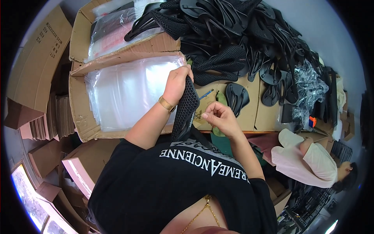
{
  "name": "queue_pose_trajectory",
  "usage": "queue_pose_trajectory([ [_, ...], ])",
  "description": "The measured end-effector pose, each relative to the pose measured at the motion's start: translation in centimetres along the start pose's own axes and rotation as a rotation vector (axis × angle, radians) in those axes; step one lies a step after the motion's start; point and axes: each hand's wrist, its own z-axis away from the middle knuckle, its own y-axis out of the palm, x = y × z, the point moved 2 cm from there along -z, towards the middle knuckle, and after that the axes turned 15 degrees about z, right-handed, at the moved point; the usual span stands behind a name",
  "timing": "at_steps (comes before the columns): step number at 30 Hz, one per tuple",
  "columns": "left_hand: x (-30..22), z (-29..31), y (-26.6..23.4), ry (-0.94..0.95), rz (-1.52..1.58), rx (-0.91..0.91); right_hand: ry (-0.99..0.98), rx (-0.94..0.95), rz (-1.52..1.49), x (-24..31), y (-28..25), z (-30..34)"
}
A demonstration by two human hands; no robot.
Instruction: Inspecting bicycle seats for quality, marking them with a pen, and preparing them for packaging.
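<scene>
My left hand point(178, 82) is closed round the top end of a black bicycle saddle point(187, 103). The saddle stands on end close to my chest, its honeycomb-patterned side turned to the left. Just right of the saddle is my right hand point(223, 120), apart from it, with the fingers curled and thumb and forefinger close together. Whether anything small is pinched there I cannot tell. Beyond the right hand, another black saddle point(237, 98) lies on the cardboard-topped table point(247, 119). A blue pen point(206, 94) lies between my hands.
A carton point(86, 124) of clear plastic bags point(124, 91) stands at left, another carton point(80, 41) behind it. Black saddles point(222, 58) are heaped at the back. Crumpled clear film point(309, 84) lies at right. Long green objects point(221, 98) lie by my right hand. A person point(304, 158) sits at right.
</scene>
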Motion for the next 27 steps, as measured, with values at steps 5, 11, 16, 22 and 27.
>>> queue_pose_trajectory([
  [5, 0.5, -1.2, -0.4, -0.019, 0.048, -0.107, 0.001, -0.001, -0.140, -1.7, 1.9, 0.3],
  [11, 1.5, -3.6, -1.5, 0.161, -0.195, -0.229, 0.003, 0.064, -0.202, -2.4, 5.2, 0.5],
  [16, 1.1, -3.5, -1.8, 0.165, -0.232, -0.007, 0.087, 0.119, -0.752, -4.2, 3.1, 0.8],
  [22, 0.3, -2.3, -5.0, 0.075, -0.261, -0.048, 0.085, 0.158, -0.819, -5.8, 0.9, 3.7],
  [27, 4.9, 0.5, -7.3, 0.057, -1.069, -0.010, -0.090, 0.127, -0.904, -7.3, -0.1, 4.3],
])
